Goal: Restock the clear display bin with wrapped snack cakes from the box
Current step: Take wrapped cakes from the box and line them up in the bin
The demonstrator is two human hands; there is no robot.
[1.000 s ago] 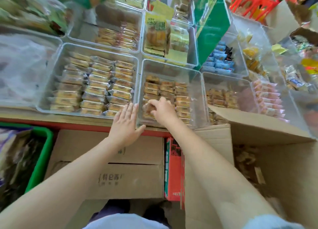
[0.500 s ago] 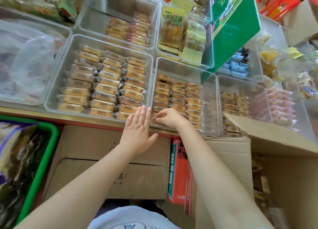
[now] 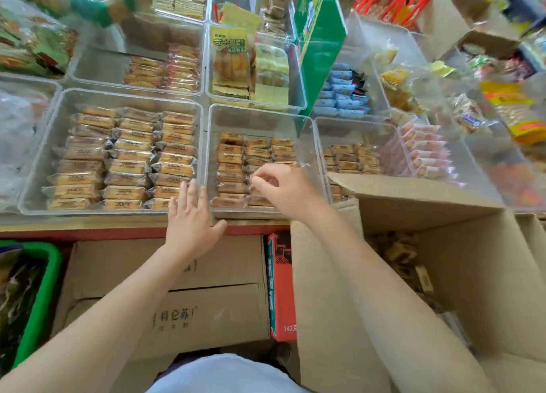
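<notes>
The clear display bin (image 3: pixel 260 111) stands in the middle of the front row, and rows of wrapped snack cakes (image 3: pixel 230 154) fill its left and middle. My right hand (image 3: pixel 288 190) reaches inside over the front rows, its fingers curled and pinching a wrapped cake that is blurred. My left hand (image 3: pixel 192 220) lies flat with straight fingers against the bins' front wall, where this bin meets the one to its left. The open cardboard box (image 3: pixel 437 277) sits at the lower right, under my right arm, with loose wrapped cakes (image 3: pixel 399 252) inside.
A full clear bin of similar cakes (image 3: pixel 124 156) sits to the left, and a partly filled one (image 3: pixel 351 156) to the right. Closed cardboard boxes (image 3: pixel 177 277), a red carton (image 3: pixel 280 289) and a green basket (image 3: pixel 44 289) stand below the shelf edge. A green box (image 3: pixel 320 38) leans behind.
My right hand has moved from the bin's front left corner to its middle rows. My left hand stays flat on the front wall. The view has shifted slightly.
</notes>
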